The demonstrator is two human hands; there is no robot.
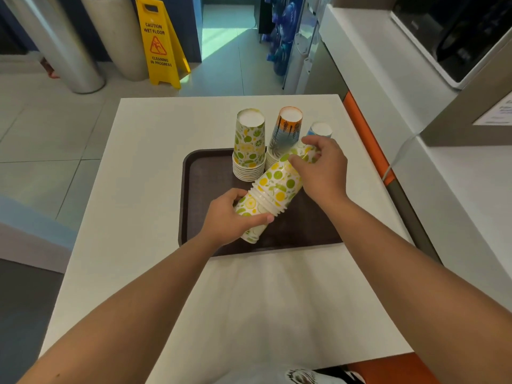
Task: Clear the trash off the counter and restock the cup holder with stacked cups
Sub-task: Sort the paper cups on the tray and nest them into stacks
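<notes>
Above the brown tray (210,173), both hands' fingers curl round a tilted citrus-print cup stack (273,187): left hand (231,217) low, right hand (322,167) high.

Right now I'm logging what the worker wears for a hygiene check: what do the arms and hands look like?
Both forearms are bare to the frame edge, with no sleeves visible. The left hand and right hand wear no gloves, and no rings, watch or bracelets show.

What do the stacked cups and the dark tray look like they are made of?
Cups in both hands: most likely paper, matt printed citrus pattern, white rolled rims showing at the nested edges. Tray: probably moulded plastic, dark brown, dull finely textured surface, raised rounded rim.
</notes>
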